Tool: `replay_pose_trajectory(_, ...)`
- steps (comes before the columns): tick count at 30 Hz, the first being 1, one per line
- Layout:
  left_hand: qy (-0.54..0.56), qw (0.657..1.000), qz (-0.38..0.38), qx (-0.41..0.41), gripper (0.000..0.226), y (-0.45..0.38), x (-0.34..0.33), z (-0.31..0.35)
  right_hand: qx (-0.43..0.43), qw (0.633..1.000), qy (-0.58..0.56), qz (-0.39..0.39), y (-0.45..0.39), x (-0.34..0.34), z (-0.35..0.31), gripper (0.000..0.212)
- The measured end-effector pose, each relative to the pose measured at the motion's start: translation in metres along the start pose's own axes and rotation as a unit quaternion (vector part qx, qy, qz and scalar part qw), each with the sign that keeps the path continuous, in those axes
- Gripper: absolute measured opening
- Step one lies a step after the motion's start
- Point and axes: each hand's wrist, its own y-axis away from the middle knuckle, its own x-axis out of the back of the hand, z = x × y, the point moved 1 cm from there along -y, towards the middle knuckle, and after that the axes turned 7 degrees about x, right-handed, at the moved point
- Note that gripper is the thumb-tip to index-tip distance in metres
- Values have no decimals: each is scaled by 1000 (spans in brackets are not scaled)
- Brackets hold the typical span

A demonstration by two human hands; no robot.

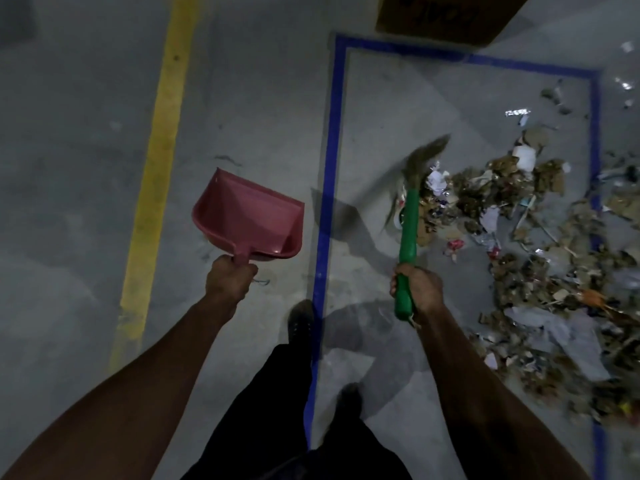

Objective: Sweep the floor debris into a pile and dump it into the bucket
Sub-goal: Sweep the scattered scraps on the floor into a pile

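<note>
My left hand (pixel 230 277) grips the handle of a pink dustpan (pixel 249 216), held above the floor left of the blue tape line, its mouth pointing away from me. My right hand (pixel 419 289) grips the green handle of a short broom (pixel 408 233). The broom's brown bristles (pixel 427 155) are blurred at the left edge of the debris. A wide spread of debris (pixel 519 244), paper scraps, cardboard bits and brown litter, covers the right side of the taped rectangle. No bucket is in view.
Blue tape (pixel 329 188) outlines a rectangle on the grey concrete floor, and a yellow line (pixel 156 161) runs to its left. A cardboard box (pixel 450 15) stands at the far edge. My feet (pixel 301 320) straddle the blue line. Clear plastic (pixel 623 81) lies at the far right.
</note>
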Motion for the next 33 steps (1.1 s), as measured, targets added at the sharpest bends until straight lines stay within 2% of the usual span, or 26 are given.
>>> replay_pose_trajectory(4,19,999,-17,-38,13,21,7,11,-45,995,43,-83,38,13,26,12)
replay_pose_trajectory(7,23,998,-22,-53,14,36,11,12,-30,987,129,-87,63,15,40,8)
replay_pose_trajectory(9,26,997,-35,-61,12,47,9,14,-41,987,134,-84,74,21,47,7)
replay_pose_trajectory(12,35,995,-63,-68,14,64,5,18,-70,986,136,-65,74,42,53,6)
replay_pose_trajectory(16,31,993,-79,-77,13,78,-2,24,-96,990,102,8,51,84,44,6)
replay_pose_trajectory(20,13,991,-93,-99,11,91,-7,31,-82,995,13,55,23,110,25,11)
replay_pose_trajectory(22,-1,989,-96,-111,7,98,-10,36,-63,996,4,59,27,111,19,12)
replay_pose_trajectory(27,-39,985,-99,-135,7,117,-35,56,-23,996,87,-10,53,109,21,4)
replay_pose_trajectory(33,-78,984,-91,-132,10,140,-92,84,-66,991,94,-63,7,147,8,10)
